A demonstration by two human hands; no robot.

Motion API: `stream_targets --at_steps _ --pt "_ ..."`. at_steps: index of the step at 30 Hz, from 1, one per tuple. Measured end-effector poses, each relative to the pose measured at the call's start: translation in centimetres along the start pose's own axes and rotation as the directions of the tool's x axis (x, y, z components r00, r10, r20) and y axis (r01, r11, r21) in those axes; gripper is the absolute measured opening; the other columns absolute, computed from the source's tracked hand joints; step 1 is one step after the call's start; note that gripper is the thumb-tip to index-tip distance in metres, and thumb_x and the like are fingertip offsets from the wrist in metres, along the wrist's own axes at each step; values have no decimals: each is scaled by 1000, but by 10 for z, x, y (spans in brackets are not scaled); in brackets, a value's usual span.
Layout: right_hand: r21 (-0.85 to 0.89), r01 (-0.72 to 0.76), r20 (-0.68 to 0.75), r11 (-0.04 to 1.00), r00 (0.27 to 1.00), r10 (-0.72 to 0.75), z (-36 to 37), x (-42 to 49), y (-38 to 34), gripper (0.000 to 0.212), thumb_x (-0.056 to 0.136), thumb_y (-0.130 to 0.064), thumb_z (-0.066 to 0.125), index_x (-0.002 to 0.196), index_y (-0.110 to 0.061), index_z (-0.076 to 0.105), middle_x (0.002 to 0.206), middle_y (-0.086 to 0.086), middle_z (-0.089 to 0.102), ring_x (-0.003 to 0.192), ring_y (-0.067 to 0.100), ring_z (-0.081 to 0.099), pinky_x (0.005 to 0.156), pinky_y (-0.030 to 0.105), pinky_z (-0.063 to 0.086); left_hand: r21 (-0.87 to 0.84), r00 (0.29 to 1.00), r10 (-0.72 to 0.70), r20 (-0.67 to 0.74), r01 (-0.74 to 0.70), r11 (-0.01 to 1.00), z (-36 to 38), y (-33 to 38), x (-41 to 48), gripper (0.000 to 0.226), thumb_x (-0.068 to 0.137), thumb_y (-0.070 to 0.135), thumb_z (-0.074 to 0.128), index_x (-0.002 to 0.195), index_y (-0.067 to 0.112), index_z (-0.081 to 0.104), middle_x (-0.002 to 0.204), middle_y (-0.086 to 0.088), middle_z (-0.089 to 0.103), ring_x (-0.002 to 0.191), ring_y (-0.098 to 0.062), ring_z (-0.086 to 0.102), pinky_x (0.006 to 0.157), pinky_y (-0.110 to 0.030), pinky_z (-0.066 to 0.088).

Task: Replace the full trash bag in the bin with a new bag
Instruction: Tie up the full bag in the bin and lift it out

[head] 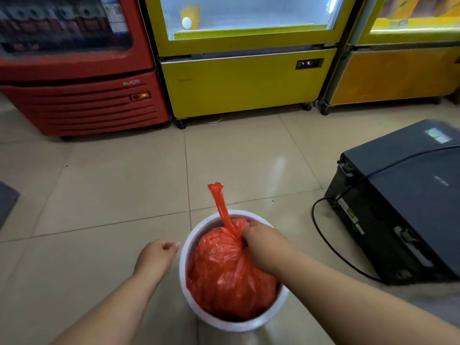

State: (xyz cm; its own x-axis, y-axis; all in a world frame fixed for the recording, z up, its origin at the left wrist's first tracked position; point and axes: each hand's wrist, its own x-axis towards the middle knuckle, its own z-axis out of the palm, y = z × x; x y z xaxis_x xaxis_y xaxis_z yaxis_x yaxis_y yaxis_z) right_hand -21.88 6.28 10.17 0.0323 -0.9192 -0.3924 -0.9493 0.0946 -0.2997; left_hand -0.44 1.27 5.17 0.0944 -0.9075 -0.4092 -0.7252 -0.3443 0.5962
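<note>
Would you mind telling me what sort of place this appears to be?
Probably a small shop or convenience store: a red drinks cooler, a yellow display fridge and an orange one stand in a row on a tiled floor.

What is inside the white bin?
A full red trash bag fills the white bin, its twisted neck sticking up. The right hand grips the neck. The bag's contents and the bin's bottom are covered.
</note>
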Motion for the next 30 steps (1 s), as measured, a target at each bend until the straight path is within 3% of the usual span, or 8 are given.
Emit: stream_targets --at_steps 5,9,14,17,20,23,26,30 --pt "41 -34 -87 999 995 38 -89 -56 -25 28 88 -3 40 110 -7 58 114 14 58 103 33 59 83 34 46 216 992 114 -59 -99 971 -68 72 -34 31 90 32 48 98 12 70 103 -14 71 94 -31 63 68 -27 39" --pt "97 -116 -136 988 982 129 -173 -116 -42 29 86 -1 38 106 -8 57 110 14 57 99 34 59 80 36 46 375 953 303 2 -282 883 -133 155 -78 35 90 38 43 106 18 67 113 -12 66 104 -31 59 84 -34 48" --pt "183 -305 -189 935 922 338 -266 -218 -55 32 85 2 37 105 -11 58 110 10 58 101 31 59 83 37 48 476 849 513 130 -507 718 -194 265 -151 38 91 42 41 114 22 63 123 -7 60 111 -28 56 91 -35 46" --pt "246 -436 -237 866 839 489 -299 -289 -60 33 83 5 36 104 -9 57 107 11 58 102 32 60 81 38 49 468 754 615 231 -640 609 -212 319 -201 39 91 44 40 117 24 60 127 -5 58 112 -27 55 93 -36 45" --pt "346 -540 -283 767 720 634 -315 -365 -64 32 84 4 38 106 -10 57 93 9 55 102 35 59 80 40 48 439 601 725 336 -781 443 -212 364 -258 39 91 45 38 116 24 59 124 -3 60 110 -26 57 92 -38 46" --pt "452 -614 -318 647 567 760 -315 -445 -67 33 86 1 38 109 -11 58 106 15 60 103 36 60 83 40 49 380 425 796 432 -886 266 -197 397 -326 38 91 46 40 114 24 61 119 -4 62 106 -24 58 86 -35 49" --pt "527 -680 -315 509 400 861 -299 -533 -68 37 87 1 37 115 -13 57 112 16 60 107 36 59 88 42 49 293 206 814 542 -955 46 -169 415 -412 38 91 46 40 112 23 62 116 -3 64 103 -24 59 76 -31 45" --pt "623 -729 -275 284 135 952 -261 -660 -78 35 89 -5 40 119 -14 56 115 16 59 110 36 59 89 43 49 133 -132 754 644 -951 -280 -130 414 -549 38 91 45 41 110 21 63 118 -3 60 107 -25 58 84 -38 49"
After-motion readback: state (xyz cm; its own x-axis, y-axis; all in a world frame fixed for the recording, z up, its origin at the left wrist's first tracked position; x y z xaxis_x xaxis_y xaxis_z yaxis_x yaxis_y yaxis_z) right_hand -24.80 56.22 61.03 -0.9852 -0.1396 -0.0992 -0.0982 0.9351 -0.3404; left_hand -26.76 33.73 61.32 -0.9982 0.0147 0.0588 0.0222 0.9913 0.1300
